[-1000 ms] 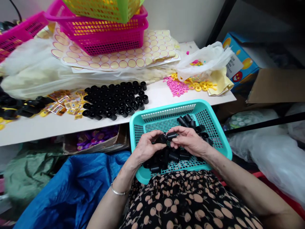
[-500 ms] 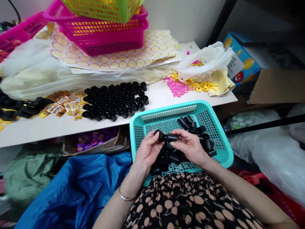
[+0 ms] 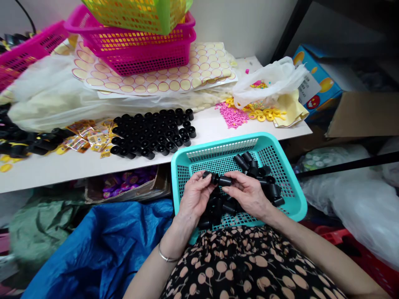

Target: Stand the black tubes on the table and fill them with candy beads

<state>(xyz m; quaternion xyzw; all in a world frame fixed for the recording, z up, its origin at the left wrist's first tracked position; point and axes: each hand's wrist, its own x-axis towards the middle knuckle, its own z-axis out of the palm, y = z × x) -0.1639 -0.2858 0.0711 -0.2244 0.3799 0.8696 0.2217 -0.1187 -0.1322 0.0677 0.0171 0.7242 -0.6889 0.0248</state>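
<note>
Over a turquoise basket [image 3: 288, 174], my left hand [image 3: 195, 197] pinches a short black plastic cylinder [image 3: 213, 177] between thumb and fingers. My right hand [image 3: 247, 191] is closed on a narrower black cylinder [image 3: 225, 180]. The two pieces lie end to end, nearly level; whether one sits inside the other I cannot tell. More loose black cylinders [image 3: 273, 191] lie in the basket below and to the right of my hands. On the white table behind, many black cylinders [image 3: 152, 133] stand upright in a packed group, open ends up.
Left of the standing cylinders lie small printed packets [image 3: 90, 135]. Pink beads [image 3: 232, 115] and yellow rings [image 3: 264, 114] are beside a white plastic bag [image 3: 271, 81]. Pink baskets [image 3: 149, 50] are stacked behind. A blue sack [image 3: 102, 241] and a carton [image 3: 149, 187] are below the table edge.
The left-hand piece has turned from tilted to nearly level, in line with the right-hand one. The whole view has shifted slightly; both hands keep their grips.
</note>
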